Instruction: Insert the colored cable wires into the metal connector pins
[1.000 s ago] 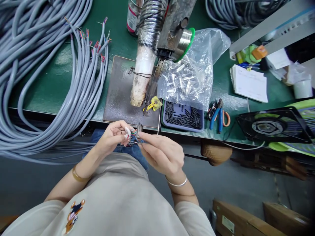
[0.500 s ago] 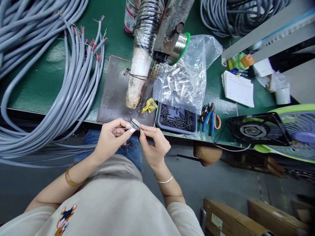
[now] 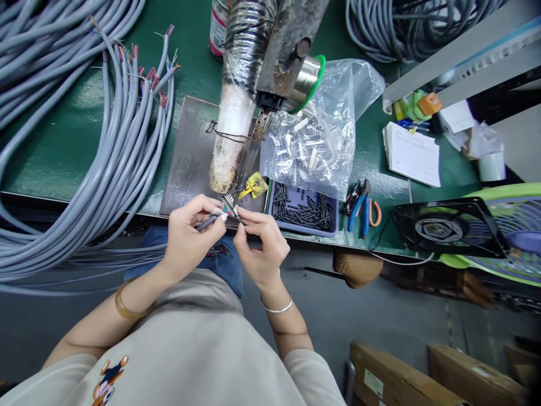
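Observation:
My left hand (image 3: 189, 234) is closed round the end of a grey cable (image 3: 205, 224), finger and thumb pinching near its thin coloured wires (image 3: 225, 208). A small metal multi-pin connector (image 3: 230, 201) sits at those wires, its right end pinched by my right hand (image 3: 264, 239). Just above the connector, the mounted soldering iron (image 3: 248, 160) points down, its tip close to it; whether they touch I cannot tell. Beside the iron is a white, scorched wrapped duct (image 3: 227, 132). A yellow piece (image 3: 254, 185) lies right of the tip.
Grey cables (image 3: 122, 146) with stripped ends fill the left. A purple tray (image 3: 302, 230) holds black tubes, below a clear bag (image 3: 333, 135) of metal connectors. A solder spool (image 3: 307, 82), pliers (image 3: 359, 210), a paper pad (image 3: 412, 155) and a black fan (image 3: 448, 226) are rightward.
Both hands have raised the connector slightly up and left, nearer the iron's tip. The connector has turned, and the grey cable now shows in my left hand.

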A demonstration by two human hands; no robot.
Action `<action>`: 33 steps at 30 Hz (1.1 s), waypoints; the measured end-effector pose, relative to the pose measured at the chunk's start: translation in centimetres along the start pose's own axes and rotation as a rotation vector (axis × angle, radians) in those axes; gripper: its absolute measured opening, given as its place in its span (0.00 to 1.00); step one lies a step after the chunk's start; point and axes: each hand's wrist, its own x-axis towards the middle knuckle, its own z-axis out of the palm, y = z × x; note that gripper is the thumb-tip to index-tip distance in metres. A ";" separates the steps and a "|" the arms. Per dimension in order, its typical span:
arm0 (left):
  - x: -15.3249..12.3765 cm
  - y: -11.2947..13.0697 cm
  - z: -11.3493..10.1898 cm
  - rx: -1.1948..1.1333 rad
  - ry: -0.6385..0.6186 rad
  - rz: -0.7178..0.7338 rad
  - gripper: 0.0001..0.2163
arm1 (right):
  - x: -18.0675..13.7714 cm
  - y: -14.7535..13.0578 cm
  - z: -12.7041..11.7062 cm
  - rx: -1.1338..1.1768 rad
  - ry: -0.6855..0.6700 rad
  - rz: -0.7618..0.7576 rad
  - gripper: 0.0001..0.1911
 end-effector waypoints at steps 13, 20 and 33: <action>0.4 0.3 -0.1 0.049 0.000 0.006 0.04 | 0.8 0.1 0.1 0.015 0.004 0.015 0.11; 0.4 0.6 -0.1 0.064 0.019 0.060 0.04 | 1.1 0.1 0.1 0.009 0.017 -0.014 0.12; 0.6 0.6 -0.4 0.108 -0.042 0.029 0.04 | 1.0 0.3 -0.2 -0.050 -0.017 -0.042 0.10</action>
